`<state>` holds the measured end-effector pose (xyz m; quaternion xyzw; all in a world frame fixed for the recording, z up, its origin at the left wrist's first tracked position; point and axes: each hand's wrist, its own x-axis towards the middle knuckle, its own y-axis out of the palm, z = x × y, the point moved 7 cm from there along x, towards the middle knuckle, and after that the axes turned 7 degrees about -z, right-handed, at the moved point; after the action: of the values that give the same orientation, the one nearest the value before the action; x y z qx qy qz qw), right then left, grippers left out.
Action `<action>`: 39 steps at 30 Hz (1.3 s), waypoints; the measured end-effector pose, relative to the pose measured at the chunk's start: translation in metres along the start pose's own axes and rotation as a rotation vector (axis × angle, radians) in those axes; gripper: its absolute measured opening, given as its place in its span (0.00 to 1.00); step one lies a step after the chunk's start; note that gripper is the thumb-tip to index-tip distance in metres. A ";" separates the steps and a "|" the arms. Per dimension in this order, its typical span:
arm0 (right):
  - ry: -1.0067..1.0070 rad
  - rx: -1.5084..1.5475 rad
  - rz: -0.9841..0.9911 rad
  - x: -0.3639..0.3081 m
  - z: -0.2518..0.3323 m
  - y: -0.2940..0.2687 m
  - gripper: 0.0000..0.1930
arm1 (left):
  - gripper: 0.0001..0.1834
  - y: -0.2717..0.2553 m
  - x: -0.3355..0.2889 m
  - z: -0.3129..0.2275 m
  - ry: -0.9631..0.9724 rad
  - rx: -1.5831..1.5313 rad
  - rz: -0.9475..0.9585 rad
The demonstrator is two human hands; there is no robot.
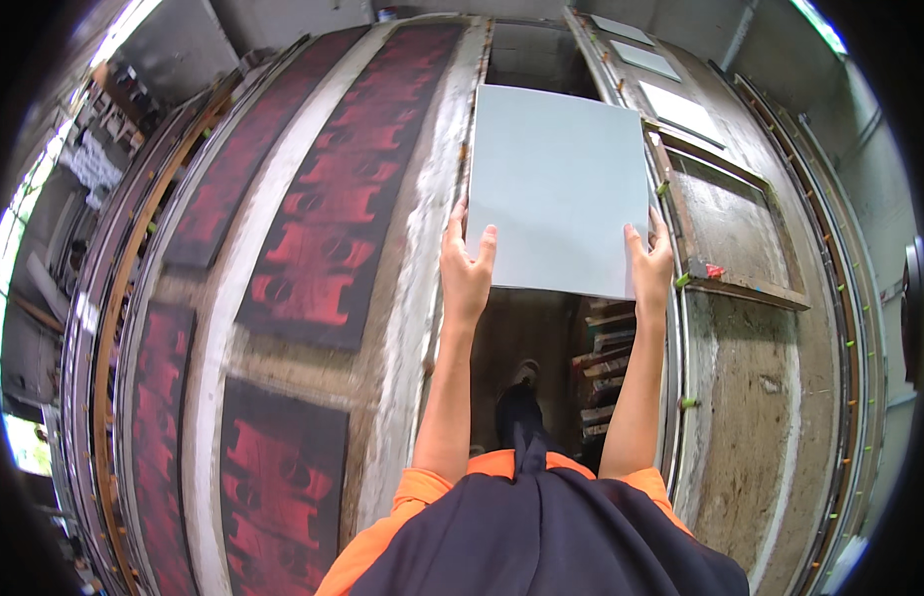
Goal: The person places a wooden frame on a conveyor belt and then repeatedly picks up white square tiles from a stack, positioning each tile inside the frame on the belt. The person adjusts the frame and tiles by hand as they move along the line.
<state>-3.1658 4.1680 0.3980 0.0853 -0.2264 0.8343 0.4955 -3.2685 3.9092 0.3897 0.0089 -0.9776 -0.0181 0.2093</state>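
Note:
I hold a pale grey square panel (556, 184) flat in front of me, over the narrow aisle between two long tables. My left hand (466, 263) grips its near left corner, fingers curled onto the top face. At the near right corner my right hand (650, 263) grips it the same way. Below the panel my dark shoe (521, 397) stands on the floor.
The long table on the left (412, 288) carries red-and-black printed cloth strips (323, 219). A worn table on the right (740, 397) bears a wooden frame (730, 223) and pale rectangular panels (680, 109) farther back. Stacked frames (606, 368) lie under it.

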 end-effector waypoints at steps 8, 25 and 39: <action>0.073 -0.084 -0.272 0.120 -0.021 -0.051 0.28 | 0.28 0.190 0.088 0.007 0.039 -0.152 0.295; 0.305 -0.405 -1.015 0.175 -0.060 -0.187 0.31 | 0.23 0.541 0.076 0.005 0.008 -0.509 1.078; 0.527 -0.459 -1.135 0.181 -0.177 -0.168 0.31 | 0.30 0.661 0.099 0.057 0.447 -0.159 2.019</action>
<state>-3.0956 4.4606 0.3576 -0.1233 -0.1894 0.3676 0.9021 -3.3890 4.5693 0.4038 -0.8252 -0.4650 0.1032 0.3035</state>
